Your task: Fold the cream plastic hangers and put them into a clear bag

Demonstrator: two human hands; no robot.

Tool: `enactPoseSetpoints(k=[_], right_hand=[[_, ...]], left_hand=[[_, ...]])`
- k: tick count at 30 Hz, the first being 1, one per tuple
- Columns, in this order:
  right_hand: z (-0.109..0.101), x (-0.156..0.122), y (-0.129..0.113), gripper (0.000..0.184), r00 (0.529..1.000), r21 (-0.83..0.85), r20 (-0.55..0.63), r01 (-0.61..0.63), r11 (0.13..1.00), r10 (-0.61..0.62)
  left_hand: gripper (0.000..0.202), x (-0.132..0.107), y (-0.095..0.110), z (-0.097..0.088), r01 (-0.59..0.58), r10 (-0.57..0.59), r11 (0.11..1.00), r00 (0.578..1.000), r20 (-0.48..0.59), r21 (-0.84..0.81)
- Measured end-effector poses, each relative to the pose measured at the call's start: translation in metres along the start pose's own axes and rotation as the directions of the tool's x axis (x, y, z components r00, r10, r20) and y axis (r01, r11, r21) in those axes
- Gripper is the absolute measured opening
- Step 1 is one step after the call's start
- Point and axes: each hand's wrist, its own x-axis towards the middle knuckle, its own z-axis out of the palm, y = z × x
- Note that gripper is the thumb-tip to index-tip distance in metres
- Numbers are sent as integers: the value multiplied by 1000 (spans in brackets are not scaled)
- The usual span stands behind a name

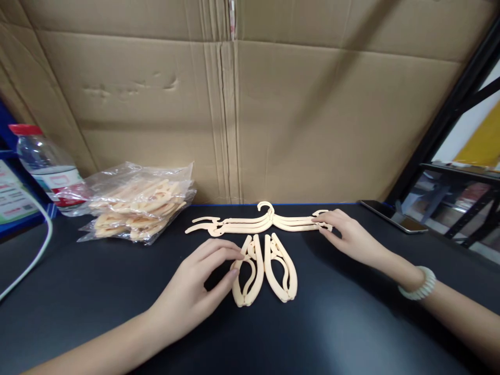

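Note:
Cream folding clothes hangers lie on the dark table. Unfolded ones lie together in a row at the back, the unfolded clothes hangers (246,225), with one curved hook standing up in the middle. My right hand (349,234) has its thumb and fingertips around their right end. In front lie two folded ones side by side. My left hand (203,278) pinches the outer edge of the left folded clothes hanger (255,281), thumb and forefinger close together there. The right folded clothes hanger (291,276) lies just beside it, untouched.
Clear plastic bags of hangers (136,203) are piled at the back left, beside a red-capped bottle (54,172). A white cable (42,250) curves along the left edge. At the back right lies a phone (392,216). A cardboard wall (312,120) rises behind the table.

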Motion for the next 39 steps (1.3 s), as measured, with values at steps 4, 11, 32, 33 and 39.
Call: enactPoseSetpoints(k=[4,11,32,33,39], right_hand=[[9,-1,15,24,999,-46,46,6,999,-4],[18,-2,14,19,997,-50,76,17,999,-13],[-9,-2,-16,15,977,-9,-208,-45,999,42],[-8,-3,-18,14,980,-40,-200,10,999,-17],[-1,-4,-35,14,959,-111,-146,226,968,-241]], left_hand=[[15,-1,-8,-1,14,-14,1000,1000,5,-22],[17,-6,-9,0,-26,25,998,1000,-7,-50],[30,3,-23,3,421,-480,807,876,-44,-415],[31,3,-22,3,412,-470,815,881,-50,-407],[43,-2,-11,0,345,-343,924,938,41,-166]])
